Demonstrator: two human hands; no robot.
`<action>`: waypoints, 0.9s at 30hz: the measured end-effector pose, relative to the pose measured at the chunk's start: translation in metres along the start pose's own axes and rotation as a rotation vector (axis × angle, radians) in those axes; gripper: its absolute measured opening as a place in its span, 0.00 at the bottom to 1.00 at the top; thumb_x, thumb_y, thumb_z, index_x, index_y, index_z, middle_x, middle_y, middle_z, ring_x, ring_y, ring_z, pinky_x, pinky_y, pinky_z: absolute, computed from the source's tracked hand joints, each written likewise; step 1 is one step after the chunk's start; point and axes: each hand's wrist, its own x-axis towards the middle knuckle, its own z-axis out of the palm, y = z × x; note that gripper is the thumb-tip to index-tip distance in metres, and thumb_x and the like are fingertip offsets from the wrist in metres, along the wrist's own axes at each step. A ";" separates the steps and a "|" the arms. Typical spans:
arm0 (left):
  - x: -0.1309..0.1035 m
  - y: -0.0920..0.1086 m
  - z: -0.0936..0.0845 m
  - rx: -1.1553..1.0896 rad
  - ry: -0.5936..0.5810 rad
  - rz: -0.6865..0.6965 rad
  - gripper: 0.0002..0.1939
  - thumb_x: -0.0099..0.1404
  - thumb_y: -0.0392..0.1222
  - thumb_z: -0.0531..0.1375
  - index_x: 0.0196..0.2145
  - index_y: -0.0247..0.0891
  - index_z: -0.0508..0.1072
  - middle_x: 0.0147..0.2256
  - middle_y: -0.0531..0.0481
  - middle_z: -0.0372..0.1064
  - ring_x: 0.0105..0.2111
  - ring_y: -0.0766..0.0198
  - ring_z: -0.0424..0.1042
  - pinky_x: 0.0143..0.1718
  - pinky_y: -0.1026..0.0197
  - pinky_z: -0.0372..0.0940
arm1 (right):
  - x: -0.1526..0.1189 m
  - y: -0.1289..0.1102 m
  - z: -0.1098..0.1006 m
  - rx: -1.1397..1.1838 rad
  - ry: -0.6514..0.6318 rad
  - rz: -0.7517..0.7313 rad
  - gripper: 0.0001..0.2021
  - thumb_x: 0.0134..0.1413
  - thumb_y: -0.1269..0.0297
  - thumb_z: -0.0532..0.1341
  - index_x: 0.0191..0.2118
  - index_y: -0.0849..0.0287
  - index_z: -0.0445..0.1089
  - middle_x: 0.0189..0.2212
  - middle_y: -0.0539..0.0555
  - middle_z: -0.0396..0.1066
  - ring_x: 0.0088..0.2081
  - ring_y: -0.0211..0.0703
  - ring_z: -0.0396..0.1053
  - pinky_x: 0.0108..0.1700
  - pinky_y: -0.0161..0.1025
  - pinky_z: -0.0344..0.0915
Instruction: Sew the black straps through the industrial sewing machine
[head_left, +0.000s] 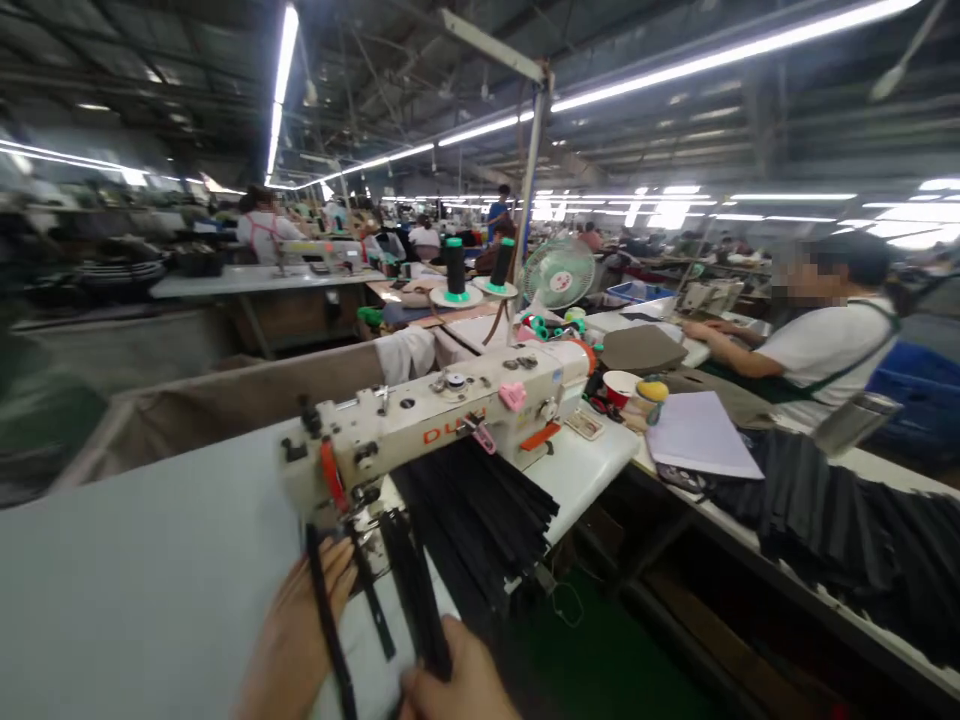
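A white sewing machine [442, 410] stands before me on its table. My left hand [296, 620] lies beside the needle area with its fingers stretched out towards the presser foot. Across it runs one narrow black strip [324, 610]. Just right of its fingertips, a shorter black strip [373, 590] extends from under the needle area. My right hand [461, 675] is closed round the near end of a bundle of black strips [412, 590]. Behind that bundle, a thick pile of black strips [480, 510] spreads under the machine arm and hangs over the table edge.
Left is the pale tabletop [150, 560], with a fabric-lined bin [247, 395] behind. Thread cones [455, 268] and a fan [559, 275] stand beyond the machine. At right are a red cup [619, 388], paper [701, 435], more dark strips [847, 520] and a seated co-worker [825, 345].
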 end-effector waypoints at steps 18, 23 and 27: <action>0.011 0.036 -0.014 -0.027 -0.022 -0.045 0.18 0.78 0.46 0.53 0.56 0.41 0.78 0.57 0.43 0.75 0.63 0.49 0.70 0.68 0.34 0.64 | -0.015 -0.003 -0.023 0.226 -0.097 -0.055 0.44 0.30 0.29 0.75 0.43 0.64 0.74 0.24 0.47 0.69 0.27 0.43 0.77 0.28 0.35 0.73; 0.012 0.037 -0.014 -0.022 -0.012 -0.068 0.17 0.78 0.47 0.53 0.54 0.41 0.79 0.56 0.44 0.76 0.62 0.50 0.71 0.68 0.34 0.62 | -0.012 0.005 -0.026 0.176 -0.100 -0.098 0.39 0.35 0.29 0.73 0.41 0.61 0.70 0.28 0.50 0.74 0.28 0.43 0.78 0.30 0.37 0.75; 0.011 0.036 -0.012 -0.006 -0.004 -0.069 0.17 0.78 0.47 0.53 0.55 0.42 0.78 0.56 0.45 0.76 0.63 0.50 0.70 0.69 0.35 0.62 | -0.011 0.007 -0.026 0.144 -0.106 -0.103 0.42 0.35 0.29 0.73 0.45 0.60 0.68 0.28 0.50 0.75 0.29 0.43 0.78 0.30 0.36 0.74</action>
